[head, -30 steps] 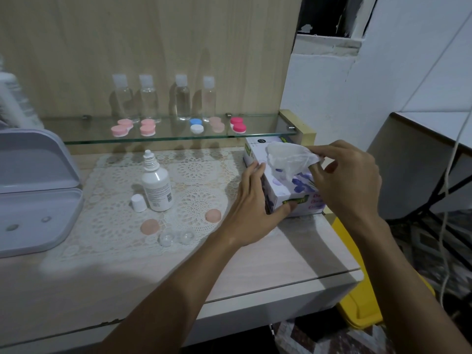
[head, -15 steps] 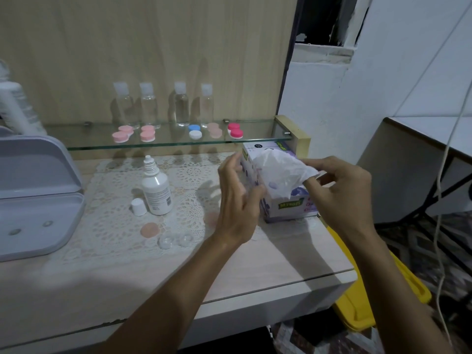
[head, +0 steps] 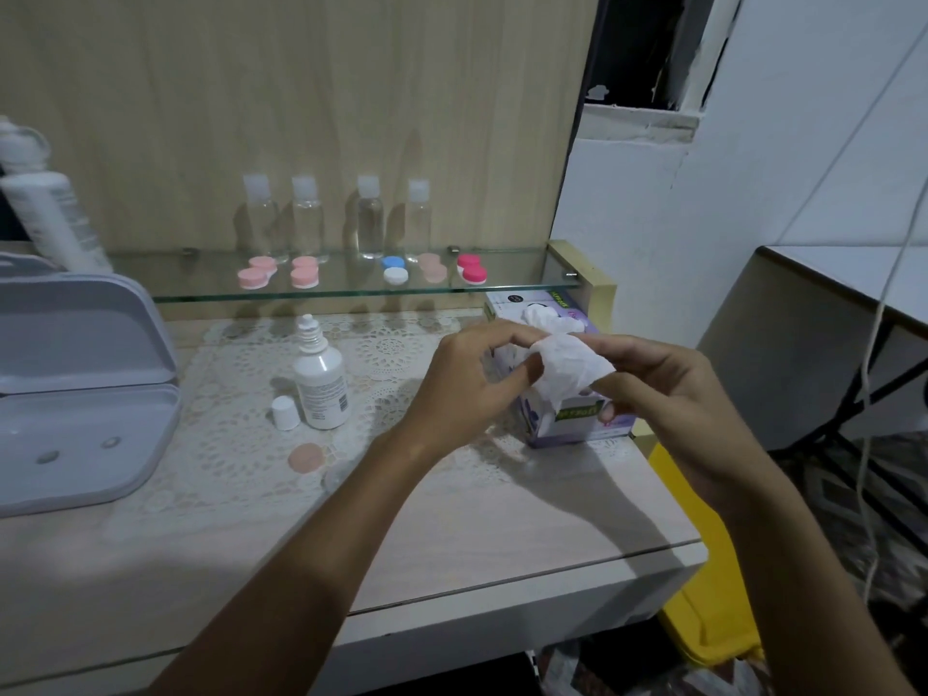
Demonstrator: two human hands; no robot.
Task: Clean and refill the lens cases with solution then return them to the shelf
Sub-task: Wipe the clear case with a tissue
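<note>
Dim, soft shadows, wide-angle warp at edges.

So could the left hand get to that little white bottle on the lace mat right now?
Probably yes, once freed: nothing stands between the left hand and the white bottle, but both it and the right hand are holding the tissue.

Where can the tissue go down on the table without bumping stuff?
The bare tabletop near the front edge, in front of the tissue box, looks free. It's crowded around the solution bottle, its cap and the peach lid.
</note>
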